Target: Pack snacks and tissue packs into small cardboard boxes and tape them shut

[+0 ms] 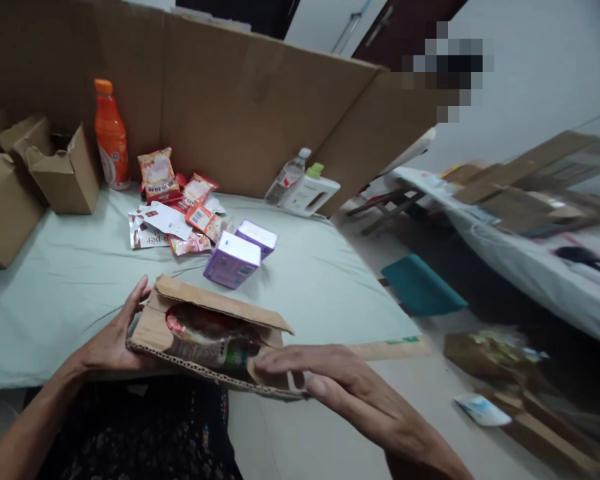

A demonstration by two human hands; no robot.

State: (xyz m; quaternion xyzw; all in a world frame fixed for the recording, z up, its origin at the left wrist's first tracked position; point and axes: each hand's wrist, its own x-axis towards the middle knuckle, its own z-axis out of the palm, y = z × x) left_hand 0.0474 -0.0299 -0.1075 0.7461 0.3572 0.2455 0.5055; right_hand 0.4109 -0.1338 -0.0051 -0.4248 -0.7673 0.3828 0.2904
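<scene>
A small open cardboard box (150, 327) lies tilted over the table's front edge, its long flap (220, 303) raised. Inside are a clear-wrapped package with red on it (205, 327) and a dark item with a green part (237, 355). My left hand (117, 337) grips the box's left end, thumb up, its other fingers partly hidden. Over the right end, my right hand (337, 377) stretches its fingers out against the end flap, the thumb held apart below.
Two purple-and-white boxes (234, 260) stand beyond, beside a pile of snack packets (180, 207). An orange bottle (113, 137), a clear bottle (286, 180) and a white jug (311, 192) line the cardboard wall (220, 93). Empty cartons (67, 170) stand left; a teal stool (423, 285) is right.
</scene>
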